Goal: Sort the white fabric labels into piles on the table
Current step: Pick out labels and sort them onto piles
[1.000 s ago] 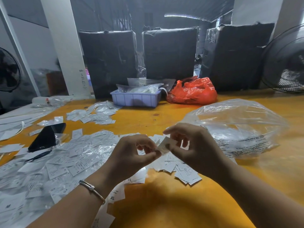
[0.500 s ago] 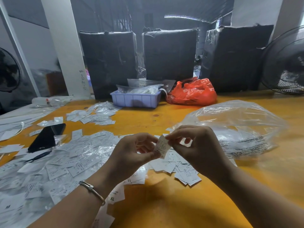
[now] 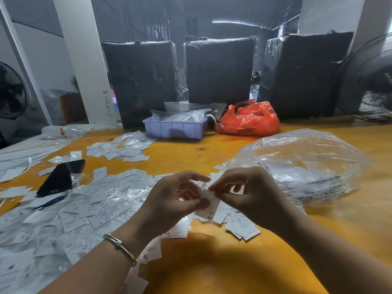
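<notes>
The person is holding one small white label [image 3: 209, 200] with both hands, just above the yellow counter [image 3: 222, 268]. The left hand [image 3: 169, 200] is pinching the near side of the label, its fingers [image 3: 202, 202] pressed together on the cloth. The right hand [image 3: 252, 194] is pinching the far top edge, its fingers [image 3: 214, 188] also clamped on it.

A moment ago the label was standing more upright and higher between the hands. Now it is hanging lower and is tipping toward the person, so the printed side is turning into view. The hands are staying close together and are not moving away to any pile. This looks like the person is checking the size on the label before choosing where it goes.

Just under the label, a small pile of labels [image 3: 237, 221] is lying on the counter, and one there is showing "XS". To the left of the held label, a big loose spread of labels [image 3: 80, 211] is covering the counter, with a black phone [image 3: 59, 179] resting at its far edge. To the right of the held label, a clear plastic bag [image 3: 303, 164] is sitting puffed up.

Many labels are not yet sorted, so the job looks far from done.
</notes>
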